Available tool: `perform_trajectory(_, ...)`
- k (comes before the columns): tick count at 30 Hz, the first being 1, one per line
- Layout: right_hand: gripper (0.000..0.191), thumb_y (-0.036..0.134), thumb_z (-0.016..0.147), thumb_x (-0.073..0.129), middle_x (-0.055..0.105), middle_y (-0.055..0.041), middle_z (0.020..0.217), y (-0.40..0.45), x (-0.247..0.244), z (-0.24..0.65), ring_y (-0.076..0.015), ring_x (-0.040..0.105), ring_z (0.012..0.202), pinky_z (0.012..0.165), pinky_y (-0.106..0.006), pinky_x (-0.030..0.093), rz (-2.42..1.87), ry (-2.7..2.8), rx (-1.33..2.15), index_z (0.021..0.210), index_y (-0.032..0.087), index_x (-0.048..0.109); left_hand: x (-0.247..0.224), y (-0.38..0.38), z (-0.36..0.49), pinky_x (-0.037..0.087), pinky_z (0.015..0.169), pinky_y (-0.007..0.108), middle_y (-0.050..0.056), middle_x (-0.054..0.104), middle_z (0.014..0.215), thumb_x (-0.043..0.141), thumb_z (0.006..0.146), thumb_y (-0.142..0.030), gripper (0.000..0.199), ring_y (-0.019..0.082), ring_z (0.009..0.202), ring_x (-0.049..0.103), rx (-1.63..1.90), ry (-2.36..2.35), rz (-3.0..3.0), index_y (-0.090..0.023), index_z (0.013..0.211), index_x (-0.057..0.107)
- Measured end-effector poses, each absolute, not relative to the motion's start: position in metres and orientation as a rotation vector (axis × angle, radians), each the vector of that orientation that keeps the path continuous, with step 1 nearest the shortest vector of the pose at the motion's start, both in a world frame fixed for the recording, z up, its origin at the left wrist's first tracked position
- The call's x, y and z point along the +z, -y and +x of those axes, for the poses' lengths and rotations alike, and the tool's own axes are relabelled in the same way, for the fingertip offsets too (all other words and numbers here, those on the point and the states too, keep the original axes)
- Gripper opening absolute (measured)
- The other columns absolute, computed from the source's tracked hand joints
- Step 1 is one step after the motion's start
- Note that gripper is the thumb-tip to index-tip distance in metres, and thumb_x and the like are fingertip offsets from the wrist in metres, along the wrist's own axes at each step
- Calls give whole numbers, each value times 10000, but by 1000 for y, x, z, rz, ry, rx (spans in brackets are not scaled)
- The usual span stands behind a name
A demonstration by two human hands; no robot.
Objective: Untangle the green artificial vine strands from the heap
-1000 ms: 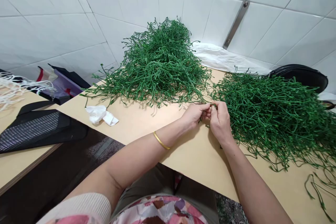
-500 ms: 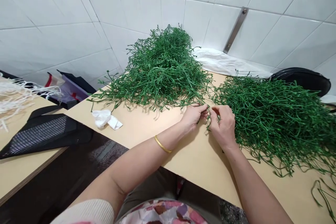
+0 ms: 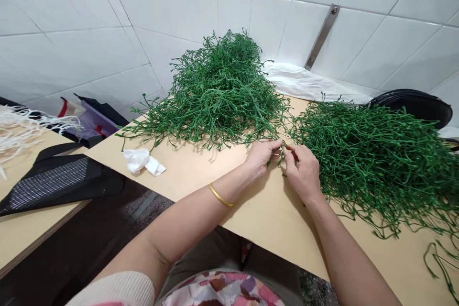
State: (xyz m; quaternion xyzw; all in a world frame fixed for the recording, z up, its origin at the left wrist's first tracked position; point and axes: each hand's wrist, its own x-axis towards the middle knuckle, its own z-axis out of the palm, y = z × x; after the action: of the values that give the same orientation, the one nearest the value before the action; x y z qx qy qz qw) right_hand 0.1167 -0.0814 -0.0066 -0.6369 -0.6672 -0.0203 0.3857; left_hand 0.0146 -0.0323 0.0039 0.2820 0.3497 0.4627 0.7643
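My left hand (image 3: pixel 262 157), with a gold bangle (image 3: pixel 219 195) on the forearm, pinches a thin green stem piece (image 3: pixel 281 157) near the middle of the table. Close beside it on the right, my right hand (image 3: pixel 304 170) has its thumb and fingers closed on the same green piece; the fingertips partly hide it. Behind my left hand rises a tall heap of green plastic-looking stems (image 3: pixel 222 91). To the right of my right hand spreads a second green heap (image 3: pixel 380 158).
A crumpled white tissue (image 3: pixel 144 161) lies at the table's left. Loose green strands (image 3: pixel 441 263) are at the far right. A black case (image 3: pixel 412 103) and white cloth (image 3: pixel 308 82) sit by the wall. Another table at left bears white strands (image 3: pixel 21 129) and a black mesh item (image 3: pixel 53 182).
The fingers of both hands have shifted slightly around the green piece. The whole view has moved a little; the heaps look the same.
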Motion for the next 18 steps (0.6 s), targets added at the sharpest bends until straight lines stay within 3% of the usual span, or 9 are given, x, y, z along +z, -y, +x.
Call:
perform_trajectory(6, 198, 299, 819, 455, 580, -51, 772, 77, -10, 122, -159, 505, 676, 637, -295, 412, -1532, 1597, 197, 840, 169, 603, 2, 36, 18, 296, 449, 217, -5, 477, 462, 579, 672, -154, 174, 56, 417, 386, 910, -715, 603, -119, 514, 515)
perform_trajectory(10, 166, 268, 787, 498, 566, -74, 866, 79, -8, 120, -187, 510, 782, 709, -327, 413, -1540, 1555, -36, 906, 170, 560, 2, 34, 19, 298, 448, 211, -6, 464, 467, 586, 675, -153, 187, 56, 428, 394, 897, -690, 581, -128, 515, 493)
perform_trajectory(13, 85, 240, 789, 491, 563, -64, 818, 82, -5, 118, -196, 494, 794, 736, -335, 375, -1570, 1631, -237, 819, 178, 540, 1, 32, 18, 296, 446, 199, -22, 438, 470, 586, 675, -141, 205, 49, 429, 393, 958, -709, 557, -138, 516, 457)
perform_trajectory(18, 119, 231, 810, 455, 589, -46, 752, 84, -5, 115, -174, 505, 719, 692, -300, 350, -1592, 1744, -187, 775, 172, 552, 0, 32, 17, 279, 433, 191, -37, 403, 455, 577, 681, -136, 247, 38, 415, 362, 1014, -740, 590, -146, 493, 417)
